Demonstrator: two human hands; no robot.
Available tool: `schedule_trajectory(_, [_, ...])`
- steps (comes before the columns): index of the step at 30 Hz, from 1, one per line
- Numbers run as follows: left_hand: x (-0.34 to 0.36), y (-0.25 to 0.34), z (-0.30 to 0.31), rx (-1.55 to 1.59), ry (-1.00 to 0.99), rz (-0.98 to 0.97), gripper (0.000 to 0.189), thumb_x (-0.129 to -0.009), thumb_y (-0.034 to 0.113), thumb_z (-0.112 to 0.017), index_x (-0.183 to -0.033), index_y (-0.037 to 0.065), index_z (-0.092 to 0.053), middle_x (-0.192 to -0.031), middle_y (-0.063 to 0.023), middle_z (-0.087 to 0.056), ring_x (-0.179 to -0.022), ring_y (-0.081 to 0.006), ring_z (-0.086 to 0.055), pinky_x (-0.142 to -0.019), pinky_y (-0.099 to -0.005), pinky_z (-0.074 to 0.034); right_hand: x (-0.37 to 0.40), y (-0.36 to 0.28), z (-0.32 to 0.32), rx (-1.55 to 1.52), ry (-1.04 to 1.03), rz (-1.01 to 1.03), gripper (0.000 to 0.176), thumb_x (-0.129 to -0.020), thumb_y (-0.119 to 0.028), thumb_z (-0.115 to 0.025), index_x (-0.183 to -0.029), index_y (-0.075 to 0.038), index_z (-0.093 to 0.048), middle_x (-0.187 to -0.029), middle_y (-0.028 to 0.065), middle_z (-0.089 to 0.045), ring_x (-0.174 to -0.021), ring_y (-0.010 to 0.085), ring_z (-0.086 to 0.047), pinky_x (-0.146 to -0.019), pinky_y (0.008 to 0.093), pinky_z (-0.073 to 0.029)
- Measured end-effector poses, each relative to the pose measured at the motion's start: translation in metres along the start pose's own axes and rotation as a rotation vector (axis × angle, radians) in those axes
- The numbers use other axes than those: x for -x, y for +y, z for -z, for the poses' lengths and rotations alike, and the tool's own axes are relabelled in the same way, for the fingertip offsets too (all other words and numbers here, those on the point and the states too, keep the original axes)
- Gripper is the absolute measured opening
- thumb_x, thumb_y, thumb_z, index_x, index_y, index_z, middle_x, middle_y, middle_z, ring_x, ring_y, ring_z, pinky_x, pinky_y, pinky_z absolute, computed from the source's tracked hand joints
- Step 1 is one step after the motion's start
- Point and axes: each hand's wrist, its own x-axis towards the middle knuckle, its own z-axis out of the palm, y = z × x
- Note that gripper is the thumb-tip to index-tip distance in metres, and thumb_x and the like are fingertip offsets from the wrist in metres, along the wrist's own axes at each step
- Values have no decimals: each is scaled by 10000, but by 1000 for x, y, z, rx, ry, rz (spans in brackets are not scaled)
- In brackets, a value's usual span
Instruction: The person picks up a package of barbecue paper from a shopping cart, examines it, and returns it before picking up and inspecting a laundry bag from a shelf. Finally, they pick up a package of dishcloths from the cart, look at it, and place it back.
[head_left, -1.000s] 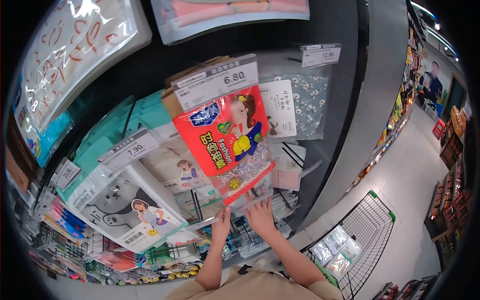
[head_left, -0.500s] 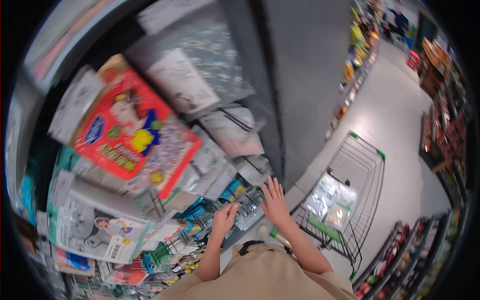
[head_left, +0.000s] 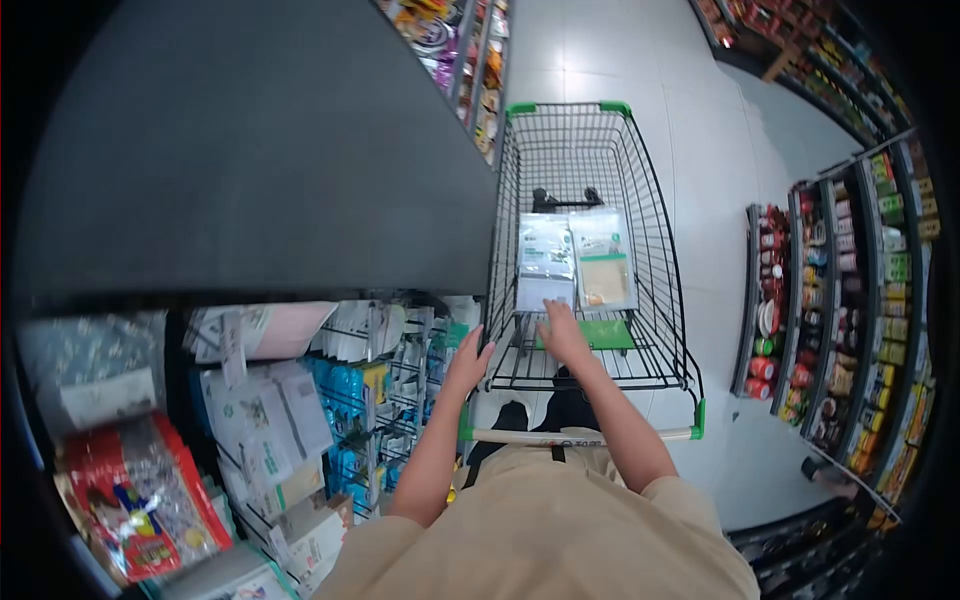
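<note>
Head view: right hand (head_left: 563, 335) partly hides a packet (head_left: 545, 245).

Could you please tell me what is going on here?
A person in a beige shirt stands behind a shopping cart. Their open right hand is over the cart, near the flat packages lying in it; whether it touches them, I cannot tell. The left hand, open with nothing visible in it, is beside the cart's left side. A red packet shows among the goods on the left.

The packets (head_left: 545, 245) look glossy plastic, the cart (head_left: 566, 126) metal wire.
</note>
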Motion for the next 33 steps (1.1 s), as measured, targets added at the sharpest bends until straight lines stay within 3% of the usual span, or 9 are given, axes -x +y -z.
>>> schedule_trajectory(2, [-9, 0, -13, -77, -93, 144, 523, -958, 301, -548, -1409, 59, -442, -1218, -274, -601, -1118, -437, -578, -947, -487, -464, -15, 41, -3, -109, -31, -118, 557, -866, -217, -631, -1347, 22, -484, -1297, 276, -556, -1231, 411, -519, -1028, 447, -427])
schedule_trajectory(8, [-8, 5, -16, -305, -43, 145, 387, -978, 244, -511, -1303, 34, -529, -1071, -239, -664, -961, -428, -635, -814, -501, -508, -58, 198, -82, -592, -26, -719, 402, -810, -236, -652, -1119, 20, -674, -975, 195, -715, -937, 303, -687, -853, 387, -522])
schedule_trajectory(11, [-12, -2, -25, -340, -26, 116, 376, -985, 240, -500, -1284, 16, -539, -1066, -236, -664, -947, -420, -640, -795, -493, -516, -66, 245, -100, -259, -110, -791, 415, -796, -258, -656, -1093, 31, -681, -937, 183, -715, -893, 286, -684, -821, 375, -518])
schedule_trajectory(14, [-13, 12, -14, -280, -54, 180, 373, -987, 232, -499, -1288, 14, -535, -1103, -235, -653, -945, -408, -647, -791, -480, -523, -68, 257, -132, -192, 111, -801, 408, -782, -253, -667, -1060, 44, -683, -909, 179, -712, -845, 276, -674, -795, 371, -511])
schedule_trajectory(18, [-17, 19, -10, -324, -47, 162, 364, -989, 220, -499, -1285, 11, -538, -1143, -216, -646, -941, -401, -651, -788, -467, -535, -82, 265, -155, -382, -15, -845, 569, -753, -278, -724, -1194, 59, -601, -1092, 231, -677, -1062, 354, -644, -926, 413, -493])
schedule_trajectory(24, [-18, 15, -12, -247, -28, 192, 355, -984, 226, -526, -1289, 48, -553, -1087, -231, -656, -942, -421, -640, -786, -472, -522, -103, 258, -173, -312, -9, -888, 695, -777, -320, -745, -1272, 100, -499, -1255, 274, -579, -1148, 359, -587, -973, 394, -463])
schedule_trajectory(29, [-19, 14, -11, -215, -30, 196, 339, -980, 209, -531, -1275, 44, -559, -1089, -212, -659, -957, -401, -640, -795, -462, -520, -115, 243, -162, -417, 130, -938, 628, -747, -408, -786, -1101, 64, -574, -1079, 218, -649, -1028, 332, -628, -910, 402, -482])
schedule_trajectory(31, [-21, 18, -9, -226, -40, 211, 336, -984, 208, -524, -1275, 43, -557, -1090, -211, -658, -954, -403, -639, -794, -463, -520, -116, 249, -160, -174, 22, -1019, 625, -768, -397, -770, -1172, 24, -547, -1115, 220, -640, -1064, 390, -600, -929, 415, -477])
schedule_trajectory(33, [-19, 16, -9, -214, -49, 225, 336, -983, 201, -524, -1277, 40, -553, -1101, -216, -654, -963, -407, -636, -798, -459, -522, -118, 248, -164, -86, 77, -957, 630, -735, -453, -791, -1095, 21, -587, -1013, 183, -666, -962, 323, -635, -865, 384, -494])
